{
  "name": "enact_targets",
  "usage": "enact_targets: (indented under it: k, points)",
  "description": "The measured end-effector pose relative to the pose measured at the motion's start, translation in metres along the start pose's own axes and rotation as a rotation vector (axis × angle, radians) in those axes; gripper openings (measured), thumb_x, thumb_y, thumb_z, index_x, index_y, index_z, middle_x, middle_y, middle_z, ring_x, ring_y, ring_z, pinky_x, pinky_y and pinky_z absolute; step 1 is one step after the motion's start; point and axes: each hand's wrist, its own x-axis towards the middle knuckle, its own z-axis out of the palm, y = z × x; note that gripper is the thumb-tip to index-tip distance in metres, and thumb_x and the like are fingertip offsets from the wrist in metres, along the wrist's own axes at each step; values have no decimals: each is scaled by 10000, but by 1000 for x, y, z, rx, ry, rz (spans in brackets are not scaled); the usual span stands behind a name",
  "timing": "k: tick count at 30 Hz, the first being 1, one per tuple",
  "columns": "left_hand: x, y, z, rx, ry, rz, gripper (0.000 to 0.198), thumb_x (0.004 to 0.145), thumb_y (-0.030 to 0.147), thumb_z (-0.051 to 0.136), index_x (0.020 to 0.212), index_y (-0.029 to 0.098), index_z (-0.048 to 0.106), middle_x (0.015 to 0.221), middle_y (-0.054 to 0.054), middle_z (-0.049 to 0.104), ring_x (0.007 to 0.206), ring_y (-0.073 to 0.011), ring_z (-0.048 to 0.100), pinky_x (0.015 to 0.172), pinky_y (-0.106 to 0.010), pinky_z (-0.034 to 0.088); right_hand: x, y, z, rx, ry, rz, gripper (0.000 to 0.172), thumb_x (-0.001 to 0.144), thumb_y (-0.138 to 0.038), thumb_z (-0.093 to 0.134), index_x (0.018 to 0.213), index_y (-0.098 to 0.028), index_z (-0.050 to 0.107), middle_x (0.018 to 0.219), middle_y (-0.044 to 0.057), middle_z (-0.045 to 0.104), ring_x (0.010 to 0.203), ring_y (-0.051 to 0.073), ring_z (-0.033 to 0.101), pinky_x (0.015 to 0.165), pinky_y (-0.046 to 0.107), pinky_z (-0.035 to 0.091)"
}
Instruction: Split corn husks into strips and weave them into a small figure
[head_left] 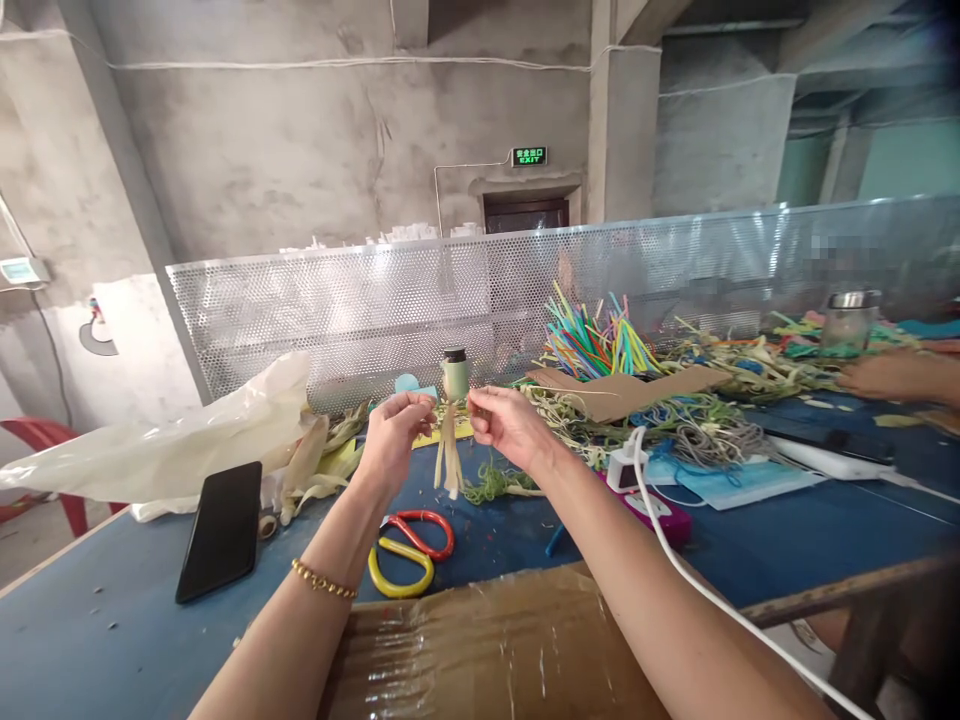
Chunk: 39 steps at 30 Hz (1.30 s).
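Observation:
My left hand [399,425] is closed in a pinch, its fingertips level with those of my right hand. What the left fingers grip is too small to make out. In my right hand [506,420], thumb and forefinger pinch a thin pale strand that trails off to the right. Between the two hands hangs a bundle of pale, dried husk-like strips [448,462], its ends spread downward. Just behind it stands a small pale green jar [455,378] with a black top. Scissors [411,552] with one red and one yellow handle lie below my hands.
A brown cardboard box [487,650] is nearest me. A black phone [219,532] and plastic bag [225,430] are left. Right are colourful stems [600,335], husk scraps, a white cable [660,515] and blue mask [739,485]. Another person's hand [900,378] reaches in beside a glass bottle [847,325].

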Motion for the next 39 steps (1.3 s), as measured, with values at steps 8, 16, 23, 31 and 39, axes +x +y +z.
enact_targets:
  k: [8, 16, 23, 31, 39]
  points:
    - [0, 1, -4, -252, -209, -112, 89, 710, 216, 675, 721, 143, 625, 889, -74, 672, 589, -89, 540, 558, -251, 430, 6, 20, 1, -244, 87, 57, 281, 657, -299, 775, 641, -169, 526, 494, -31, 523, 362, 52, 395, 290, 185, 286]
    - [6, -5, -6, -373, -118, -197, 64, 706, 133, 639, 678, 135, 582, 730, -42, 620, 626, -110, 578, 645, -261, 477, 3, 7, 6, 247, -23, -50, 188, 679, -169, 728, 683, -141, 543, 757, 14, 632, 506, 32, 465, 403, 166, 352]
    - [4, -10, -4, -234, -125, -223, 94, 699, 147, 658, 646, 112, 589, 653, -60, 617, 609, -141, 600, 635, -291, 480, 7, 24, 11, 129, -97, -91, 281, 749, -339, 702, 733, -176, 473, 651, -24, 564, 513, 94, 531, 460, 242, 439]
    - [4, -9, -2, -131, -90, -153, 88, 645, 129, 670, 621, 100, 590, 627, -51, 611, 560, -133, 582, 623, -298, 474, 6, 27, 16, 84, -44, -159, 364, 747, -361, 699, 747, -215, 365, 585, -87, 454, 465, 75, 439, 425, 226, 394]
    - [8, -12, -13, -78, -171, -151, 170, 745, 245, 685, 855, 116, 677, 876, -79, 663, 669, -115, 570, 644, -257, 434, 4, 23, 13, 88, -159, -161, 327, 778, -341, 696, 744, -205, 401, 613, -67, 473, 508, 86, 470, 476, 240, 421]
